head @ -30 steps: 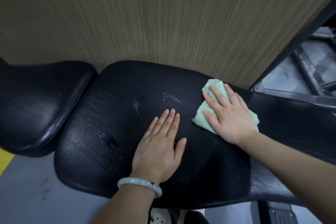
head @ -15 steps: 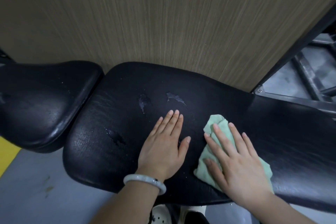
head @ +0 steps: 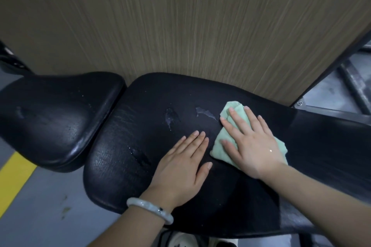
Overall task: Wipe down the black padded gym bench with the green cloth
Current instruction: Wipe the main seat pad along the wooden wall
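The black padded gym bench [head: 140, 176] fills the middle of the head view, its long pad running left to right. My right hand [head: 251, 142] presses the folded green cloth [head: 232, 109] flat on the pad with straight, spread fingers. My left hand [head: 182, 168], a pale bangle on its wrist, rests flat on the pad just left of the cloth. Wet smears [head: 202, 112] and a second wet patch [head: 170, 117] lie on the pad left of the cloth, with another streak [head: 140, 156] nearer the front edge.
A separate black seat pad [head: 54, 118] sits to the left, across a narrow gap. A wood-grain wall panel [head: 180, 26] stands right behind the bench. Metal frame bars [head: 349, 86] show at the right. Grey floor with a yellow line [head: 14, 182] lies at the lower left.
My right hand has slid the cloth from the near edge of the pad back up toward the wall and the wet smear. My left hand stays planted.
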